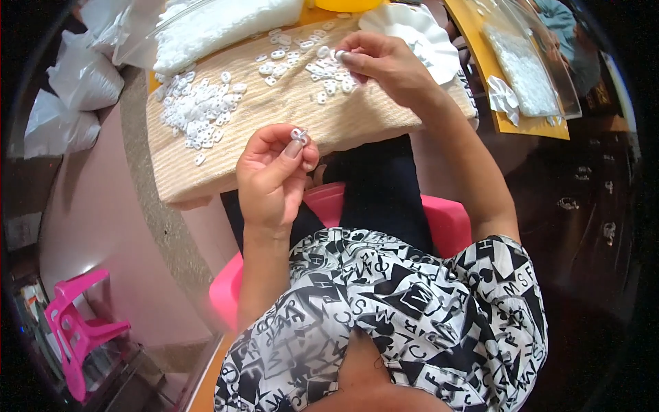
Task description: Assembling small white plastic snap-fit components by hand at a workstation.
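Note:
My left hand (271,178) is raised in front of the near table edge, its thumb and fingertips pinching a small white plastic piece with holes (297,134). Further off and to the right, my right hand (395,72) grips a small rounded white piece (340,55) between thumb and forefinger. Just below those fingers lies a loose group of white two-holed pieces (329,86) on the beige striped cloth (274,110). A larger heap of similar pieces (199,110) spreads over the cloth's left side. Between them sits a smaller scatter (274,69).
A clear bag of white pieces (226,31) lies at the back, beside a yellow container (349,4) and a white frilled dish (439,58). Another bag (522,72) rests on a yellow table (504,123) at right, near another person (559,27). White sacks (82,72) and a pink stool (79,319) stand left.

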Demonstrator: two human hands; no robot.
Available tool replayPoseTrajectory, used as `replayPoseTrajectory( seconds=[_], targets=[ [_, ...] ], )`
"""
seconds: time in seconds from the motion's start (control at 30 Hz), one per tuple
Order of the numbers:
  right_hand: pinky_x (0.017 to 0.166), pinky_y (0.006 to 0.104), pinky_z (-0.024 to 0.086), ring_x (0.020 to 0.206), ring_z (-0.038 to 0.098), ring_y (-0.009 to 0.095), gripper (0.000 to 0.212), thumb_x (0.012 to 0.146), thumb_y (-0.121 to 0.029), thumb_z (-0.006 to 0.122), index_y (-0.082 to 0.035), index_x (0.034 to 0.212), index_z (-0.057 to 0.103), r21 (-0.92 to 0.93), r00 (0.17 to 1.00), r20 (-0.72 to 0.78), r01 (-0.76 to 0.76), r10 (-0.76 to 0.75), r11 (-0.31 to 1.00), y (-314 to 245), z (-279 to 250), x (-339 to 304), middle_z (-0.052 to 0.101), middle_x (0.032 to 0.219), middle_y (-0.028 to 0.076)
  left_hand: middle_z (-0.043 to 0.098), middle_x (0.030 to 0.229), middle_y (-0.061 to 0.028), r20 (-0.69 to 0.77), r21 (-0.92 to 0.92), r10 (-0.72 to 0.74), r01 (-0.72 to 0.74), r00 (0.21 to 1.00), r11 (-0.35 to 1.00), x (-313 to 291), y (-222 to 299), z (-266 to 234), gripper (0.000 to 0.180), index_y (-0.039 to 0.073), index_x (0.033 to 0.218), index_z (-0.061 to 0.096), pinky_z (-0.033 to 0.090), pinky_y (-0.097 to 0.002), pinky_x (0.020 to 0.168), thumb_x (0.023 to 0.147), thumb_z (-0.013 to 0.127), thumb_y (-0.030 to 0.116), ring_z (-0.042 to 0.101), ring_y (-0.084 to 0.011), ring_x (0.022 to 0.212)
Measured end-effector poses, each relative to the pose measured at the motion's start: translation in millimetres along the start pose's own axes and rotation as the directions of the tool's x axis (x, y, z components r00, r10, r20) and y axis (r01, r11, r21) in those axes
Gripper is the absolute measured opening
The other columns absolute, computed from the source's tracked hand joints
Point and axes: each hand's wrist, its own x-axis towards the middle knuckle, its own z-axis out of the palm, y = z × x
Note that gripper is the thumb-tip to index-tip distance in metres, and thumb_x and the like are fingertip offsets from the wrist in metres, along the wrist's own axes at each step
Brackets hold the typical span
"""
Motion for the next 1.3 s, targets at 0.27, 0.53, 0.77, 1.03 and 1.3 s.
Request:
replayPoseTrajectory(
  seconds=[0.27,0.53,0.77,1.03,1.3],
  targets=[
    [0.056,0.0224,0.045,0.062,0.054,0.011,0.019,0.082,-0.010,0.056,0.002,0.097,0.054,0.695,0.982,0.087,-0.181,0.168,0.696,-4.1,15.0,-63.4,0.057,0.074,0.007,0.056,0.081,-0.0105,0.045,0.049,-0.048,0.046,0.998,0.998,-7.8,-6.7,13.9,0.014,-0.003,0.093,0.053,0.042,-0.0250,0.060,0.079,0.053,-0.005,0.055,-0.0168,0.071],
    [0.056,0.0189,0.045,0.064,0.054,0.008,0.019,0.081,-0.009,0.058,0.000,0.097,0.055,0.627,0.981,0.079,-0.186,0.175,0.757,-14.2,23.3,-77.9,0.058,0.075,0.005,0.056,0.081,-0.0103,0.027,0.097,-0.041,0.038,0.999,0.995,-9.4,-10.7,16.2,0.014,-0.004,0.094,0.052,0.043,-0.0246,0.060,0.079,0.053,-0.005,0.055,-0.0165,0.071],
    [0.060,0.0204,0.046,0.065,0.055,0.009,0.020,0.078,-0.008,0.060,0.000,0.096,0.056,0.639,0.985,0.019,-0.146,0.174,0.755,-19.8,24.8,-83.6,0.057,0.076,0.005,0.057,0.081,-0.0109,0.056,0.111,-0.054,0.047,0.997,0.993,-10.2,-18.2,13.8,0.016,-0.003,0.094,0.052,0.044,-0.0242,0.061,0.079,0.054,-0.005,0.056,-0.0167,0.071],
    [0.065,0.0214,0.046,0.072,0.055,0.008,0.019,0.075,-0.002,0.061,0.002,0.093,0.056,0.394,0.995,-0.062,-0.045,0.075,0.918,-20.0,30.0,-86.8,0.057,0.079,0.003,0.058,0.081,-0.0112,0.025,0.138,-0.039,0.035,0.999,0.990,-13.1,-17.0,17.6,0.015,-0.004,0.094,0.052,0.046,-0.0238,0.061,0.079,0.053,-0.006,0.057,-0.0164,0.071],
    [0.067,0.0202,0.046,0.075,0.056,0.008,0.018,0.076,-0.001,0.060,0.004,0.094,0.057,0.393,0.993,-0.037,-0.092,0.116,0.915,-30.7,38.5,-92.8,0.059,0.083,0.004,0.059,0.082,-0.0108,-0.001,0.191,-0.021,0.021,1.000,0.981,-14.5,-17.7,19.4,0.016,-0.004,0.094,0.053,0.049,-0.0218,0.061,0.078,0.055,-0.006,0.059,-0.0152,0.070]
  ],
)
